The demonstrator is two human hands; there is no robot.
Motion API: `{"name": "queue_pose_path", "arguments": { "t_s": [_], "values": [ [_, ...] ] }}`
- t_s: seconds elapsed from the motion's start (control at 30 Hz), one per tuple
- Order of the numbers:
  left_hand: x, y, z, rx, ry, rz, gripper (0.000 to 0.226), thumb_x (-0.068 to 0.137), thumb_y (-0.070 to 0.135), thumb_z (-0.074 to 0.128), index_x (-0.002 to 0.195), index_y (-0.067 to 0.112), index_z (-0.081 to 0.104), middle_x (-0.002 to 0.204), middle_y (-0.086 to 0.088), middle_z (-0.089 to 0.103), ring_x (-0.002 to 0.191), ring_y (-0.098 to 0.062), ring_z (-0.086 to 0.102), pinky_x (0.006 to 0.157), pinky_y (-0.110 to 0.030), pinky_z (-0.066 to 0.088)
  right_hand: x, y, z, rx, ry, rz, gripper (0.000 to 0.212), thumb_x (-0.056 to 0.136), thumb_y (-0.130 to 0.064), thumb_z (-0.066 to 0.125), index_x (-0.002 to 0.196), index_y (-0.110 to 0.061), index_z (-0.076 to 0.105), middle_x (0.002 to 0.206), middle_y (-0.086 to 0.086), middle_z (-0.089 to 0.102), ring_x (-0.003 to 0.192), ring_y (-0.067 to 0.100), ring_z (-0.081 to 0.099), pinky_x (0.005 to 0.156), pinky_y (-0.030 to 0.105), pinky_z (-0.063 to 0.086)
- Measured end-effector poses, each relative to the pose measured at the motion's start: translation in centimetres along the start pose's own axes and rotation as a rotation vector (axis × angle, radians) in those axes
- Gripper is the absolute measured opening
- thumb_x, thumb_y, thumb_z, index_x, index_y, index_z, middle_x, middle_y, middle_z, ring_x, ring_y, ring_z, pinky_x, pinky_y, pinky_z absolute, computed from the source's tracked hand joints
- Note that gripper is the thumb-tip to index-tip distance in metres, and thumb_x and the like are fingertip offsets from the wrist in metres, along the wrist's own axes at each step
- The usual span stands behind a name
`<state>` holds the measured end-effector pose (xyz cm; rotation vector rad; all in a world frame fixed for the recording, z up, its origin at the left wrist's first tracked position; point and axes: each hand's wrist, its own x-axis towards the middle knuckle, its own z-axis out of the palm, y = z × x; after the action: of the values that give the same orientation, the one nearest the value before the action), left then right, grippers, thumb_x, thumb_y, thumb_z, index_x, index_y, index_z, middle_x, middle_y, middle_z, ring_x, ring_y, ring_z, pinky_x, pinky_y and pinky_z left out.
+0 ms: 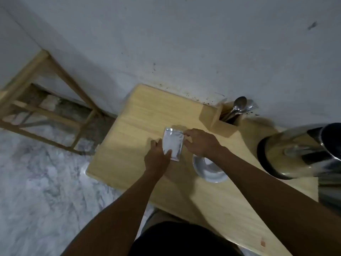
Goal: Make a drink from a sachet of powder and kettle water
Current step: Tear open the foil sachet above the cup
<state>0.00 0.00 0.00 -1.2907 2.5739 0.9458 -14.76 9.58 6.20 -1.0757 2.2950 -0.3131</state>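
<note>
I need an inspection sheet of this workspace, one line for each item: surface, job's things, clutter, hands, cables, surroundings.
Surface: pale wooden table against the wall.
Job's things: silver sachet held above the table; white cup beside it, under the right wrist; steel kettle at the right edge; spoons in a wooden holder.
Clutter: nothing seen.
Hands: left hand grips the sachet's lower part; right hand pinches its top corner.
Cables: nothing seen.
Surroundings: grey wall with dark specks, marbled floor, wooden frame on the left.
</note>
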Motion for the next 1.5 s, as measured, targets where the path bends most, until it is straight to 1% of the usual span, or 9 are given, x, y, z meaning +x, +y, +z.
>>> {"name": "queue_pose_path", "arguments": {
  "t_s": [0.23, 0.43, 0.63, 0.77, 0.87, 1.1, 1.2, 1.3, 1.5],
  "values": [
    [1.1, -0.9, 0.5, -0.026, 0.036, -0.002, 0.048, 0.091, 0.045, 0.054, 0.130, 0.018, 0.048, 0.125, -0.007, 0.049, 0.093, -0.028, 0.064, 0.078, -0.040, 0.054, 5.9, -1.1, 2.8, -0.132, -0.035, 0.131, 0.048, 0.092, -0.030, 0.048, 0.139, -0.019, 0.045, 0.143, 0.007, 0.044, 0.128, 0.028, 0.042, 0.098, 0.041, 0.040],
    [1.0, -0.9, 0.4, -0.041, 0.030, -0.006, 0.046, 0.089, 0.043, 0.057, 0.127, 0.017, 0.050, 0.122, -0.008, 0.050, 0.090, -0.028, 0.064, 0.076, -0.040, 0.054, 7.4, -2.1, 4.1, -0.168, 0.099, 0.138, 0.023, 0.092, -0.031, 0.051, 0.106, -0.022, 0.068, 0.110, 0.002, 0.066, 0.102, 0.024, 0.059, 0.083, 0.035, 0.043],
    [2.5, -0.9, -2.4, -0.239, 0.088, 0.015, 0.046, 0.088, 0.051, 0.051, 0.117, 0.016, 0.058, 0.113, -0.012, 0.057, 0.100, -0.028, 0.059, 0.078, -0.032, 0.046, 5.6, -2.7, 1.9, 0.436, 0.072, 0.125, 0.022, 0.091, -0.021, 0.063, 0.070, -0.024, 0.066, 0.066, -0.009, 0.060, 0.061, 0.006, 0.053, 0.061, 0.023, 0.039],
    [4.0, 0.1, -6.3, -0.465, 0.070, 0.107, 0.031, 0.090, 0.040, 0.051, 0.103, 0.018, 0.068, 0.098, -0.002, 0.071, 0.088, -0.016, 0.064, 0.080, -0.034, 0.053, 2.5, -4.1, -0.2, 0.715, 0.182, 0.119, 0.013, 0.092, -0.020, 0.065, 0.088, -0.011, 0.075, 0.077, -0.002, 0.068, 0.062, -0.002, 0.056, 0.056, 0.005, 0.039],
    [3.5, 1.7, -9.6, -0.624, -0.112, 0.184, 0.018, 0.095, 0.021, 0.053, 0.087, 0.019, 0.068, 0.084, 0.000, 0.069, 0.074, -0.006, 0.060, 0.069, -0.023, 0.045, 0.6, -4.7, -1.6, 0.777, 0.236, 0.110, 0.016, 0.093, -0.021, 0.064, 0.092, -0.010, 0.076, 0.081, 0.000, 0.072, 0.065, -0.001, 0.060, 0.060, 0.008, 0.043],
    [0.7, 3.9, -13.6, -0.567, -0.286, 0.330, 0.019, 0.095, 0.024, 0.055, 0.088, 0.013, 0.068, 0.075, -0.008, 0.065, 0.061, -0.012, 0.056, 0.055, -0.020, 0.043, -4.1, -5.9, -5.7, 0.636, 0.310, -0.015, 0.013, 0.091, -0.026, 0.066, 0.092, -0.016, 0.075, 0.080, -0.004, 0.070, 0.066, 0.003, 0.060, 0.059, 0.014, 0.046],
    [-0.5, 4.9, -14.2, -0.576, -0.257, 0.415, 0.020, 0.096, 0.027, 0.053, 0.090, 0.017, 0.070, 0.088, -0.021, 0.068, 0.070, -0.024, 0.059, 0.065, -0.029, 0.044, -5.9, -6.0, -6.9, 0.589, 0.303, -0.050, 0.016, 0.091, -0.026, 0.066, 0.094, -0.013, 0.075, 0.081, -0.001, 0.070, 0.065, 0.002, 0.059, 0.057, 0.011, 0.045],
    [-1.7, 5.8, -14.5, -0.554, -0.218, 0.480, 0.020, 0.096, 0.025, 0.053, 0.093, 0.016, 0.071, 0.094, -0.014, 0.071, 0.084, -0.030, 0.064, 0.071, -0.031, 0.045, -7.2, -5.8, -7.5, 0.520, 0.292, -0.075, 0.014, 0.091, -0.025, 0.066, 0.092, -0.014, 0.074, 0.077, -0.004, 0.068, 0.058, -0.003, 0.057, 0.055, 0.010, 0.044],
    [-2.8, 6.7, -15.0, -0.467, -0.203, 0.546, 0.019, 0.096, 0.027, 0.053, 0.092, 0.021, 0.071, 0.088, -0.009, 0.072, 0.086, -0.030, 0.065, 0.071, -0.039, 0.053, -8.4, -5.7, -9.1, 0.265, 0.317, -0.166, 0.014, 0.088, -0.033, 0.069, 0.102, -0.032, 0.070, 0.082, -0.017, 0.069, 0.080, -0.002, 0.063, 0.077, 0.025, 0.054]
  ]
}}
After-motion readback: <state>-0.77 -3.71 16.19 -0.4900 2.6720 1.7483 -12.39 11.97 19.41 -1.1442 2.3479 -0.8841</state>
